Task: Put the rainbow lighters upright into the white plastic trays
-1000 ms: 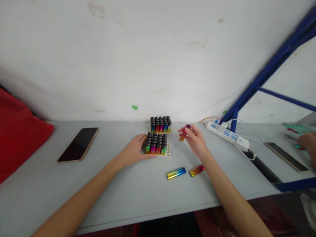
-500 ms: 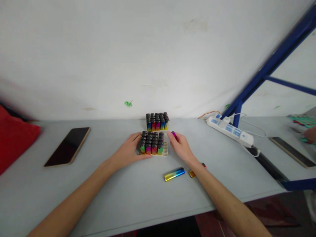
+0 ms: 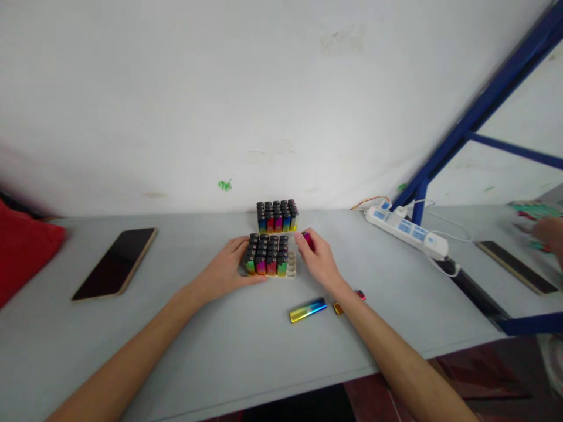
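Observation:
A white tray (image 3: 292, 273) holds rows of upright lighters (image 3: 266, 258) with black tops and shiny coloured bodies; the slots along its right side are bare. My left hand (image 3: 229, 265) grips the tray's left side, thumb along the front edge and fingers behind. Just right of the tray, my right hand (image 3: 320, 258) is closed on a purple lighter (image 3: 308, 239), mostly hidden by the fingers. In front lies a yellow-to-blue metallic lighter body (image 3: 308, 310). Near it, an orange-and-red one (image 3: 338, 308) is partly covered by my right forearm.
A second group of lighters (image 3: 277, 217) stands behind, by the wall. A tablet-like dark slab (image 3: 115, 264) and red cloth (image 3: 26, 252) are at left. At right are a power strip (image 3: 407, 230), a blue frame (image 3: 444, 149), another dark slab (image 3: 516, 266) and another person's hand (image 3: 549, 231).
My right hand has turned the purple lighter slightly beside the tray. The view has shifted a little; my left hand keeps its hold on the tray. The other person's hand has moved.

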Available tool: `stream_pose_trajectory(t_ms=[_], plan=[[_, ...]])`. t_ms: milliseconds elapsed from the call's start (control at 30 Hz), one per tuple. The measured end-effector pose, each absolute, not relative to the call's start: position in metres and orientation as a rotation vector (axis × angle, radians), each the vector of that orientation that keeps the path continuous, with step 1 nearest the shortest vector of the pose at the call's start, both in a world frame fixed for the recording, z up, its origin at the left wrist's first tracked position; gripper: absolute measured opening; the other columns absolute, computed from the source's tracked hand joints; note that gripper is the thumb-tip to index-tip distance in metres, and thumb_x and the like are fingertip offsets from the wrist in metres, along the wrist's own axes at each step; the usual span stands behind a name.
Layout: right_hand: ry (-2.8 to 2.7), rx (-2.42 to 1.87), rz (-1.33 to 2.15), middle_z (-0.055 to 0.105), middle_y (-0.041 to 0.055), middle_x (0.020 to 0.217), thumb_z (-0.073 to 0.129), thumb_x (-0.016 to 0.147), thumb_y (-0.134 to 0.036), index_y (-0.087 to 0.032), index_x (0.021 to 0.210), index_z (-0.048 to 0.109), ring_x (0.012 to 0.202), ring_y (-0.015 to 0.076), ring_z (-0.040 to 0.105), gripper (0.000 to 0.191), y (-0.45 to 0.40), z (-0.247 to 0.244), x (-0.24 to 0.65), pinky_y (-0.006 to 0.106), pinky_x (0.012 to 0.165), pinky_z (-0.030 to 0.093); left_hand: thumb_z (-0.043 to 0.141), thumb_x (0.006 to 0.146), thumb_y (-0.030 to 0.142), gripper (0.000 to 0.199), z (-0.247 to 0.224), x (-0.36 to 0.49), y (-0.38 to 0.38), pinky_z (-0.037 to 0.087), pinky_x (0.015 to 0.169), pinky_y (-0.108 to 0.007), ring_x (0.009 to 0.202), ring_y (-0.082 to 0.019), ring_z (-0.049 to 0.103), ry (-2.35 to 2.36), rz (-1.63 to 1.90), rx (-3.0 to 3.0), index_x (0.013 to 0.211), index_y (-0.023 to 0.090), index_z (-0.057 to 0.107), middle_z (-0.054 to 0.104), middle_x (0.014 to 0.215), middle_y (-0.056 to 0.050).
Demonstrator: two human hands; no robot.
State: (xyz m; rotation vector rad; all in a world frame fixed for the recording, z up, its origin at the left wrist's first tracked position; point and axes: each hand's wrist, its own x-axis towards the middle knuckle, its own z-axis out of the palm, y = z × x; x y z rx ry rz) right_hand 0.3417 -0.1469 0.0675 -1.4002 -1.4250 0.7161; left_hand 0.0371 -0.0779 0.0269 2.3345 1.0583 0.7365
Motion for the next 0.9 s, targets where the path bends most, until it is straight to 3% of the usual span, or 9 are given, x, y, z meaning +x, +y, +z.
stream_pose_trajectory(t_ms=[133,300,567,733,900], plan=[[-1.467,-1.362,0.748,0.060,-0.0029,0.078,0.056,0.115,-0.086,-0.032,0.096,0.059,0.077,0.0235,0.057,0.057,-0.148,0.071,0.345,0.035,0.071,0.044,0.106,0.087,0.084,0.095,0.028,0.038,-0.079,0.057,0.149,-0.074,0.166,-0.052,0.074,1.053,0.746,2.333,0.161,0.029,0.082,0.081,0.173,-0.018],[-1.510,-1.410,0.682,0.050,-0.0043,0.071,0.058,0.113,-0.090,-0.031,0.079,0.048,0.074,0.0197,0.046,0.068,-0.151,0.077,0.345,0.035,0.071,0.037,0.107,0.085,0.086,0.095,0.028,0.038,-0.079,0.057,0.149,-0.074,0.167,-0.053,0.073,1.062,0.759,2.325,0.157,0.029,0.084,0.082,0.173,-0.019],[-1.493,-1.396,0.688,0.032,-0.0050,0.067,0.065,0.094,-0.059,-0.032,0.068,0.038,0.070,0.0167,0.033,0.047,-0.156,0.081,0.339,0.035,0.067,0.027,0.106,0.085,0.088,0.096,0.025,0.037,-0.077,0.057,0.149,-0.074,0.167,-0.053,0.073,1.060,0.762,2.333,0.158,0.030,0.083,0.082,0.172,-0.019],[-1.510,-1.398,0.678,0.037,-0.0052,0.066,0.066,0.099,-0.064,-0.032,0.069,0.039,0.070,0.0174,0.037,0.051,-0.155,0.079,0.340,0.034,0.068,0.031,0.108,0.086,0.084,0.092,0.025,0.036,-0.077,0.058,0.149,-0.071,0.165,-0.050,0.075,1.043,0.785,2.346,0.158,0.031,0.084,0.083,0.170,-0.017],[-1.540,-1.343,0.685,0.060,-0.0012,0.080,0.062,0.115,-0.074,-0.031,0.088,0.054,0.077,0.0225,0.055,0.052,-0.150,0.072,0.342,0.036,0.074,0.047,0.106,0.087,0.085,0.093,0.027,0.037,-0.078,0.057,0.149,-0.073,0.165,-0.051,0.075,1.043,0.765,2.335,0.158,0.030,0.083,0.083,0.169,-0.018]])
